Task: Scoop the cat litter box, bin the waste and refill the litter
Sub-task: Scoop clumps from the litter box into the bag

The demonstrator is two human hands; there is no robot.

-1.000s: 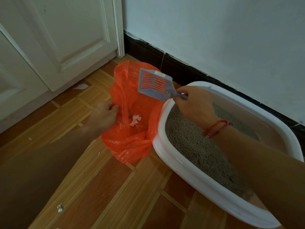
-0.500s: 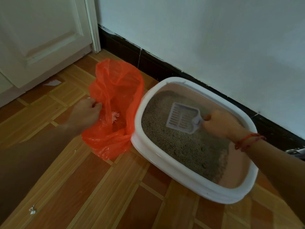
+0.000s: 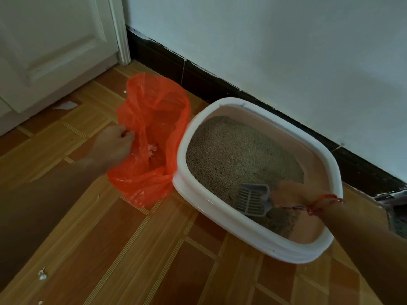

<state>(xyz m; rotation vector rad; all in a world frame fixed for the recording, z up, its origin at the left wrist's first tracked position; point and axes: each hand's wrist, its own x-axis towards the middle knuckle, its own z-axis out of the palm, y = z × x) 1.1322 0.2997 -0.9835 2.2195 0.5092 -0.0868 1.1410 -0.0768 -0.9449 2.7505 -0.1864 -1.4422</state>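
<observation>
While your right hand [image 3: 293, 193] is closed around the handle of the grey slotted scoop [image 3: 253, 200] at the lower right of the frame, the scoop's blade lies down in the litter [image 3: 237, 155] near the closest wall of the litter box [image 3: 220, 214]. That white-rimmed box sits on the wooden floor [image 3: 132, 249], right of centre, close to the dark skirting board [image 3: 198, 80] that runs under the pale wall. A red string bracelet [image 3: 323, 202] circles your right wrist. Your left hand [image 3: 114, 146], left of centre, is pinched shut on the near edge of the orange plastic bag [image 3: 152, 133], holding its mouth open. That bag rests on the floor, touching the left side of the box, with a pale crumpled scrap [image 3: 152, 148] visible inside. A white door [image 3: 50, 47] fills the upper left of the frame.
</observation>
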